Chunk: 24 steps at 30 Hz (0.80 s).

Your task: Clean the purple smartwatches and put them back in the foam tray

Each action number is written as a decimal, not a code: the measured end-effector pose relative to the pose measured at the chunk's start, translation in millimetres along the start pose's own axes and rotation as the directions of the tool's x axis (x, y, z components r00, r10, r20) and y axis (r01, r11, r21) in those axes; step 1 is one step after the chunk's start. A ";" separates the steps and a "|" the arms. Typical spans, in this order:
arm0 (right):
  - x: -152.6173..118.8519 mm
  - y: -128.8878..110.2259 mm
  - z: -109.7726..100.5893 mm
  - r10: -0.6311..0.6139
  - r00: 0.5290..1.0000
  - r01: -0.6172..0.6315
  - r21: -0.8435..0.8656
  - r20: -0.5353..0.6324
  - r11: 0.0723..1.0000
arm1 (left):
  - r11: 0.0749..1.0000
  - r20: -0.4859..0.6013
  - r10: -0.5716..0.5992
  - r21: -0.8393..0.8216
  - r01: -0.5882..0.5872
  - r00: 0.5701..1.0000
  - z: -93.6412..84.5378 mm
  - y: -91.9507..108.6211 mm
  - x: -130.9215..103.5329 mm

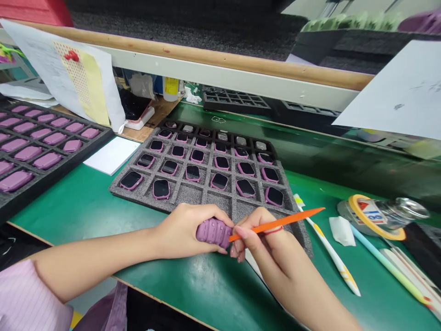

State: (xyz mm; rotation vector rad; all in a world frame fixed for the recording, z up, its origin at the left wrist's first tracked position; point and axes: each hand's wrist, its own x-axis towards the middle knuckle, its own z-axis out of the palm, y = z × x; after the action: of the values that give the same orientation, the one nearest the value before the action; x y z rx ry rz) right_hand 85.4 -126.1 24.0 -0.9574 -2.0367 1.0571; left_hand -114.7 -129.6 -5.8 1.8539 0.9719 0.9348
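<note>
Green and glossy, the desk (165, 280) is stretching beneath a wood-edged shelf (206, 56). Across its middle a grey foam tray (189, 195) is holding rows of dark-faced pieces with purple rims, while toward the left edge another tray (82, 149) is carrying plain purple ones. Near the front edge, just before the middle tray, a purple piece (213, 232) is showing a matt, rounded surface crossed by raised ridges and small bumps. It is sitting in the left grip (188, 225), whose thumb and fingers are curving round it and clamping it firmly. Beside it, the right grip (262, 239) is pinching a flat orange stick (296, 219) between closed fingertips. One end of the stick is meeting the purple piece's right side; its pointed end is aiming toward the right edge, where a toothbrush (330, 250) and a glass jar (381, 214) are lying.
</note>
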 end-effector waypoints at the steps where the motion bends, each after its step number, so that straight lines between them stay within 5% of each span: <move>1: 0.2 3.3 3.6 0.029 0.999 -0.026 0.111 -0.029 0.993 | 1.000 -0.013 -0.009 0.001 0.009 1.000 -0.1 0.4 -0.4; 4: -0.9 11.6 13.7 0.109 0.991 -0.072 0.364 -0.083 0.929 | 1.000 -0.038 -0.020 0.001 0.020 0.999 0.3 1.3 -0.8; 6: -2.6 13.4 17.4 0.104 0.988 -0.058 0.358 -0.111 0.932 | 1.000 -0.039 -0.026 -0.006 0.025 0.999 0.9 1.6 -0.5; 10: -5.6 9.2 16.9 -0.147 0.972 0.140 -0.049 -0.181 0.989 | 0.999 -0.042 -0.037 -0.003 0.037 0.998 1.3 2.3 0.9; 13: -6.7 5.7 15.5 -0.365 0.922 0.296 -0.373 -0.131 0.879 | 0.999 -0.045 -0.050 0.017 0.051 0.998 0.6 2.9 2.4; 16: -7.4 3.9 14.2 -0.417 0.903 0.322 -0.481 -0.103 0.815 | 0.999 -0.042 -0.041 0.030 0.043 0.998 0.7 2.5 2.9; 20: -7.1 4.2 10.9 -0.211 0.971 0.176 -0.261 -0.113 0.949 | 1.000 -0.031 -0.015 0.015 0.015 0.999 2.8 0.3 0.7; 22: -5.9 6.8 11.2 -0.028 0.994 0.026 -0.023 -0.103 0.999 | 1.000 -0.024 -0.003 0.000 0.003 1.000 3.3 -0.2 -0.5; 24: -3.7 10.5 13.9 0.141 0.988 -0.117 0.289 -0.065 0.950 | 1.000 -0.027 0.000 -0.009 0.000 1.000 2.6 0.1 -0.6</move>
State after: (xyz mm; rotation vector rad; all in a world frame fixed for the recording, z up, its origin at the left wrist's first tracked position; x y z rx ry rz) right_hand 79.6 -130.4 7.7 -0.9749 -1.7130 1.3151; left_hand -112.7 -131.0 -6.8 1.8380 0.9830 0.9653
